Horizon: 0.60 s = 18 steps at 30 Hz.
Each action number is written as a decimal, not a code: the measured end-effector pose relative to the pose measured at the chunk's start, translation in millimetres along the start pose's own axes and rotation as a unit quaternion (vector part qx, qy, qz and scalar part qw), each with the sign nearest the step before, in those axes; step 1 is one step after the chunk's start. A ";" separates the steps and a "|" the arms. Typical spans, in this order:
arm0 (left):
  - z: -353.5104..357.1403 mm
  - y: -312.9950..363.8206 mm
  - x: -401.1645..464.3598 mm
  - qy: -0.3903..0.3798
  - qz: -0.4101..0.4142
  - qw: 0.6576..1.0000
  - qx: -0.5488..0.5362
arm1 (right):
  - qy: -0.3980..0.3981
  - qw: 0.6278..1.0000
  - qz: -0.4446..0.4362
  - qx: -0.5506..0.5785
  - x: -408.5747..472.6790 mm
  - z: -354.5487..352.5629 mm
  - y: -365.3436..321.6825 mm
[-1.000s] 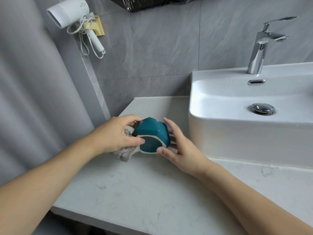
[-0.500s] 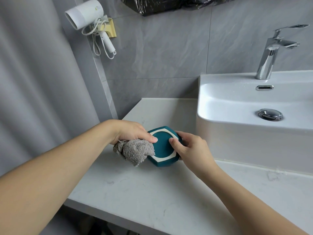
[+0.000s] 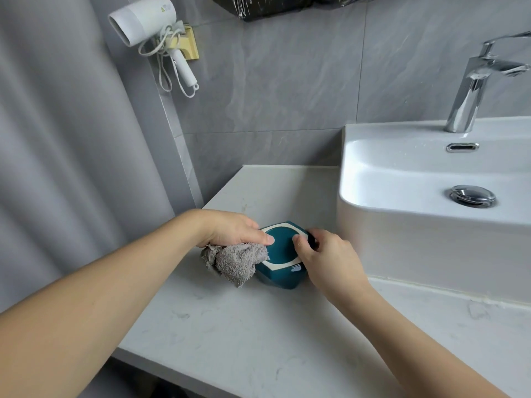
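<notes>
We record a teal container [image 3: 283,248] at lower centre, its visible face bearing a white hexagonal band around a teal disc. The cloth [image 3: 238,261] beside it is pale grey with a looped terry pattern. The tabletop [image 3: 258,340] is white with faint grey veining. At right, the basin [image 3: 402,225] is white and the faucet [image 3: 471,90] chrome. The wall tiles [image 3: 287,96] are mid-grey, cloud-mottled. At upper left, the hair dryer [image 3: 143,21] is white, its bracket [image 3: 191,44] pale yellow; the curtain [image 3: 57,139] is grey.
</notes>
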<state>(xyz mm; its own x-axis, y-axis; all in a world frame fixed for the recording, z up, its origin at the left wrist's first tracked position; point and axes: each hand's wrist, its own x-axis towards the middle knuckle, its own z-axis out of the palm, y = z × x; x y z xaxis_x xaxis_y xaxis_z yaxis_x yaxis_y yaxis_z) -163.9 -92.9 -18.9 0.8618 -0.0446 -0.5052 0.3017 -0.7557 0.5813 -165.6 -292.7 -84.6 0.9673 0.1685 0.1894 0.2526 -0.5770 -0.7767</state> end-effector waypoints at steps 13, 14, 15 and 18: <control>9.8 -21.4 -1.3 0.148 0.092 0.984 0.045 | 0.018 1.000 -0.026 0.002 -1.1 2.7 -1.0; 10.1 -24.5 -0.6 0.156 0.105 0.981 0.037 | 0.018 0.999 -0.029 0.004 -1.8 2.3 -0.5; 10.1 -27.4 -0.5 0.159 0.119 0.980 0.027 | 0.016 0.999 -0.032 0.008 -3.3 1.2 -0.4; 4.4 -31.8 -0.1 0.169 0.161 0.972 0.002 | -0.002 0.999 -0.037 0.032 -10.4 -4.5 0.2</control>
<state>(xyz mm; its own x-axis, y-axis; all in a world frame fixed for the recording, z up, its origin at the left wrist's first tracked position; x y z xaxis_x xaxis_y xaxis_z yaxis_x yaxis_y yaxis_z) -175.4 -71.8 -40.1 0.9962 -0.0635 -0.0588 -0.0075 -0.7403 0.6723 -175.5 -298.2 -84.1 0.9463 0.2114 0.2447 0.3205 -0.5114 -0.7973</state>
